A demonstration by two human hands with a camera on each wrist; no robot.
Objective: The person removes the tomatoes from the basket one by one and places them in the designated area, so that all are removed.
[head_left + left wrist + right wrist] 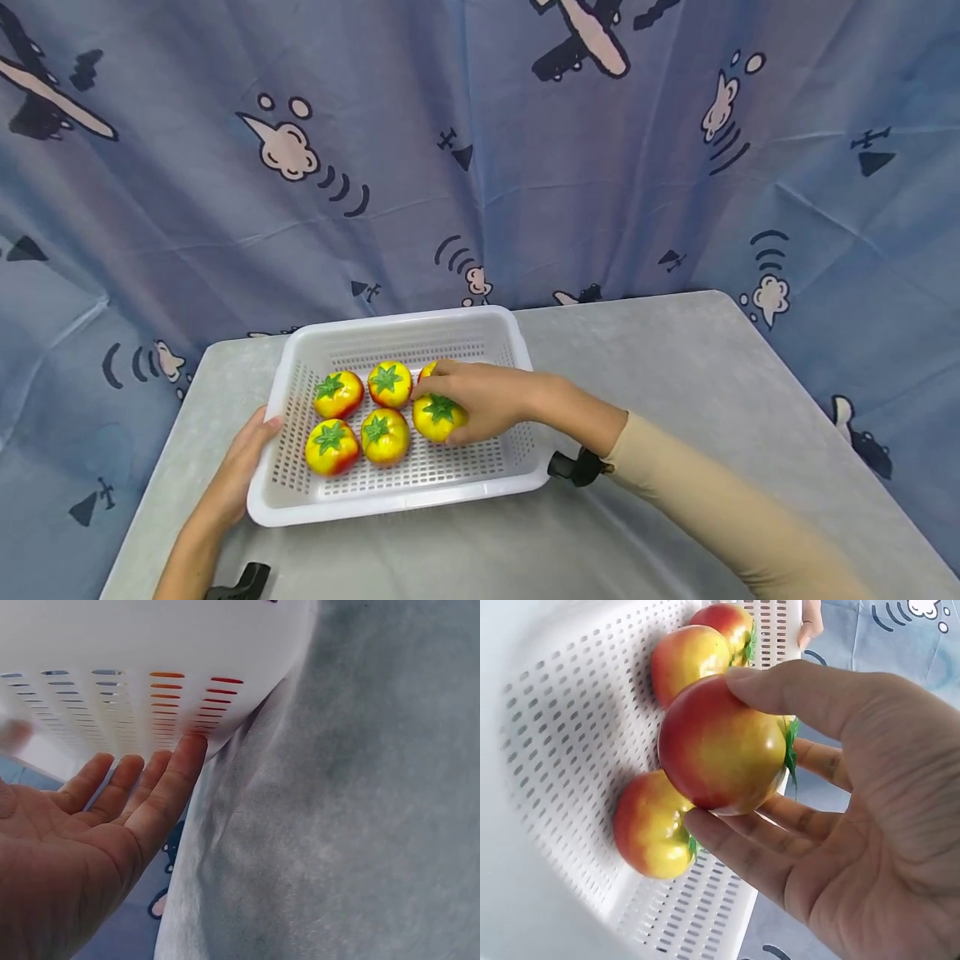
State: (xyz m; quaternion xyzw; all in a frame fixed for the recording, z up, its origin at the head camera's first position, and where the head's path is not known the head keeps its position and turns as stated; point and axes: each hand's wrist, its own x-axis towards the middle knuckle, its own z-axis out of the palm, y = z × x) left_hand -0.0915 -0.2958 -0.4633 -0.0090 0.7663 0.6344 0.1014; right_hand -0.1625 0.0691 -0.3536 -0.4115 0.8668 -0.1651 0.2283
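Observation:
A white perforated plastic basket (405,498) stands tilted slightly in the head view, holding several yellow-and-red tomatoes with green star-shaped tops. With its thumb over the left rim and fingers against the outer wall, my left hand (238,467) grips the basket; the left wrist view shows its fingertips (193,746) at the slotted side. My right hand (491,400) reaches over the right side and holds a tomato (720,746) between thumb and fingers. Another tomato (654,825) lies close beside those fingers. In the head view, one tomato (427,369) at the back is partly hidden by the right hand.
The basket is on a table with a grey cover (630,358), which extends to its right and front. Behind the table hangs a blue curtain (405,208) printed with planes and clouds. A black wrist mount (577,468) sits close to the basket's front right corner.

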